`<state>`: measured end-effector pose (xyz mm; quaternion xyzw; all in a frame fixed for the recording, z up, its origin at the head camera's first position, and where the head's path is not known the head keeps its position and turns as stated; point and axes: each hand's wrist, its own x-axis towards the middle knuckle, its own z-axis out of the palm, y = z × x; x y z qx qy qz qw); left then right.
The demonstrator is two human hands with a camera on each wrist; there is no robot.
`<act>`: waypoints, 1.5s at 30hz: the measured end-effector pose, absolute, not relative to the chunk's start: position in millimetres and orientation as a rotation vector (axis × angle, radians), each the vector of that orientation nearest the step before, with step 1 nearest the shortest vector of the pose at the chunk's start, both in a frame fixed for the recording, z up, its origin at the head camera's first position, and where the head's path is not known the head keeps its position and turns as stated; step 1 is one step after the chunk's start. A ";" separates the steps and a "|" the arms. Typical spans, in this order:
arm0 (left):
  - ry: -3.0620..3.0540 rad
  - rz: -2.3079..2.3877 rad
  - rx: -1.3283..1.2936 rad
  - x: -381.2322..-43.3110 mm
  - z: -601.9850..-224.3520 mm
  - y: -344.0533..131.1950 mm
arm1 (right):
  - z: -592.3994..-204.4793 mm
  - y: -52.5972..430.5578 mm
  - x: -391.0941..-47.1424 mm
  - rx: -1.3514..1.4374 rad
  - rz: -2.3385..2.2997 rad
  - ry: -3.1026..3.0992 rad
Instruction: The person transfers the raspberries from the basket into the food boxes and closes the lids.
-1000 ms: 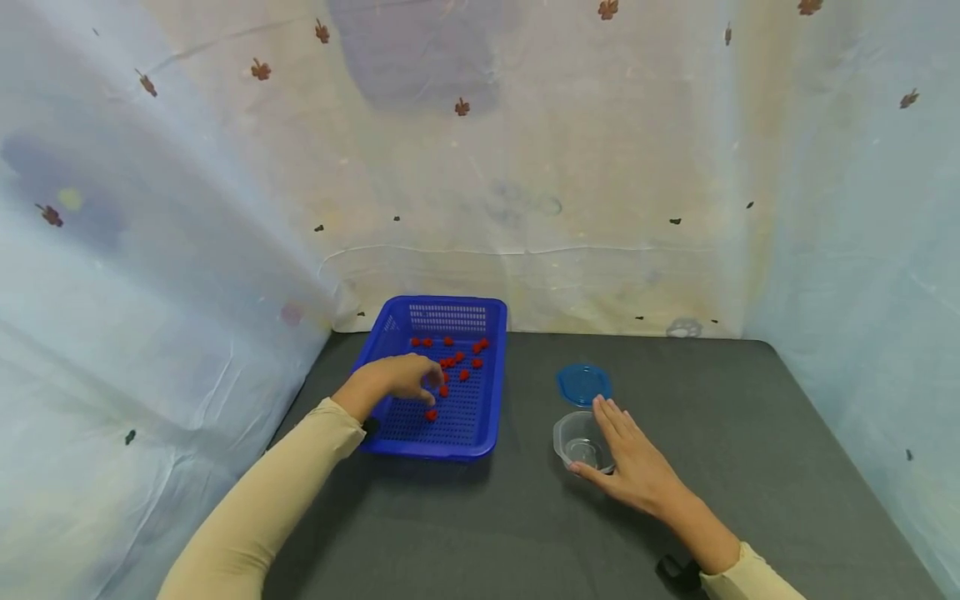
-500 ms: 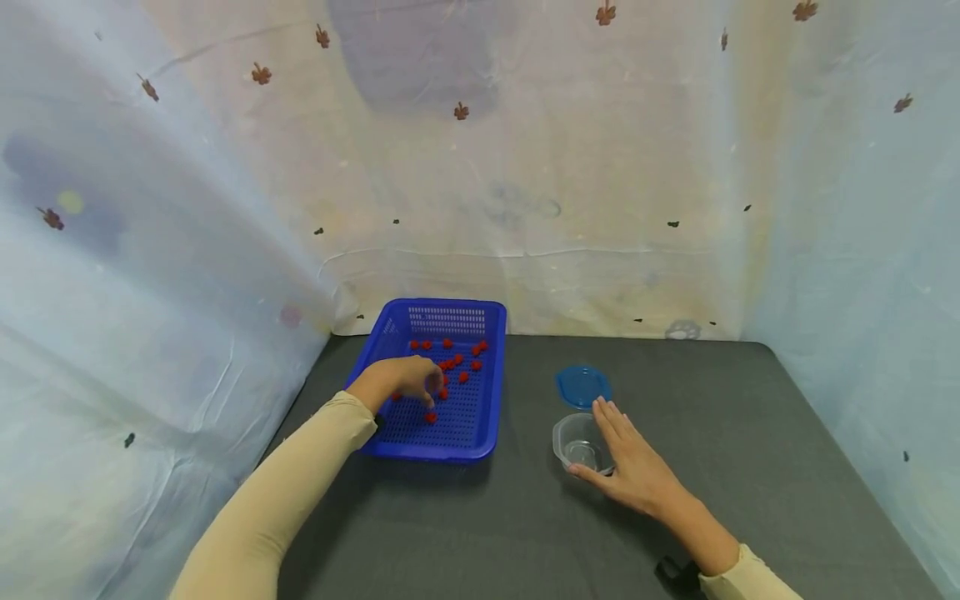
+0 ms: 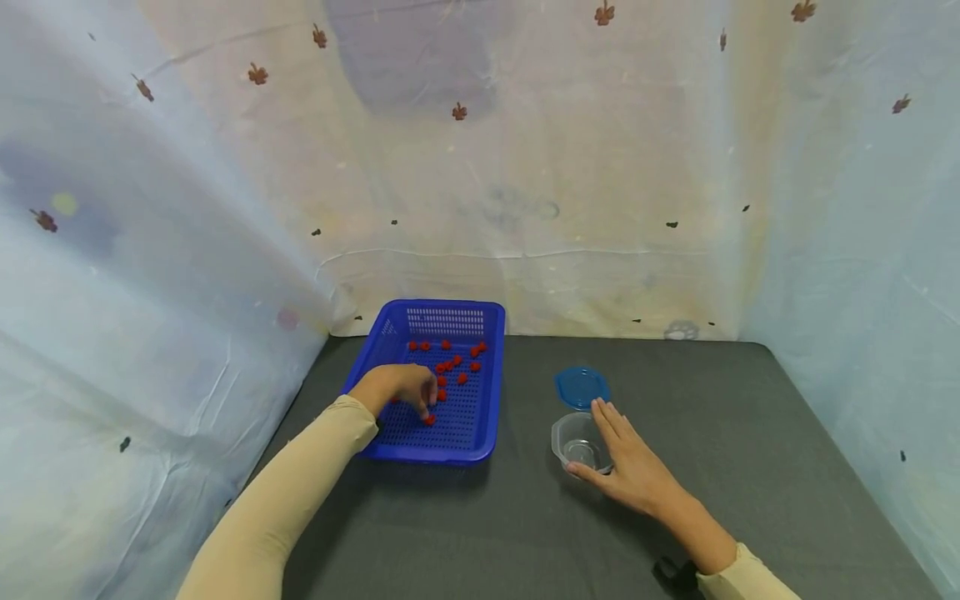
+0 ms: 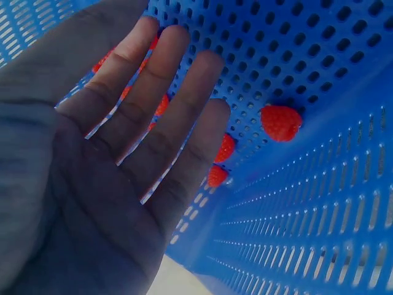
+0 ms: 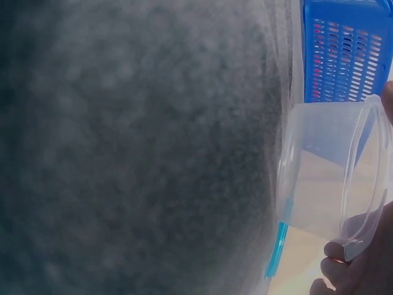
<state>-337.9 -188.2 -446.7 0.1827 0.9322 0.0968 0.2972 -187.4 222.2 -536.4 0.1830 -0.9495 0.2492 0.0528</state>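
Several red raspberries (image 3: 462, 378) lie scattered on the floor of a blue slotted plastic basket (image 3: 493, 392). My left hand (image 3: 408, 385) is down inside the basket, its thumb and fingertips right at a raspberry (image 3: 429, 420) near the front. In the left wrist view the fingers are long and loosely spread, with a raspberry (image 4: 280, 123) lying apart from them. My right hand (image 3: 633, 467) rests against the rim of a clear plastic container (image 5: 322, 184), fingers straight on the far side and thumb on the near side. No raspberry shows inside the container.
A blue lid (image 3: 582, 388) lies flat on the dark grey table (image 3: 697, 417) just behind the container. The basket stands at the table's left, close to the patterned curtain (image 3: 525, 283) that hangs around the back and sides.
My left hand has lowered slightly toward the front raspberry, and its thumb and fingers have drawn closer together. The right hand and the container have stayed in place.
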 end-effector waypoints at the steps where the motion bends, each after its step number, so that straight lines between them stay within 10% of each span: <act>1: 2.478 0.244 0.490 -337.6 -447.6 -188.2 | -536.0 221.8 -187.9 0.561 0.756 -2.885; 45: 2.502 0.423 0.599 -335.1 -436.9 -188.1 | -536.6 220.2 -192.0 0.539 0.756 -2.875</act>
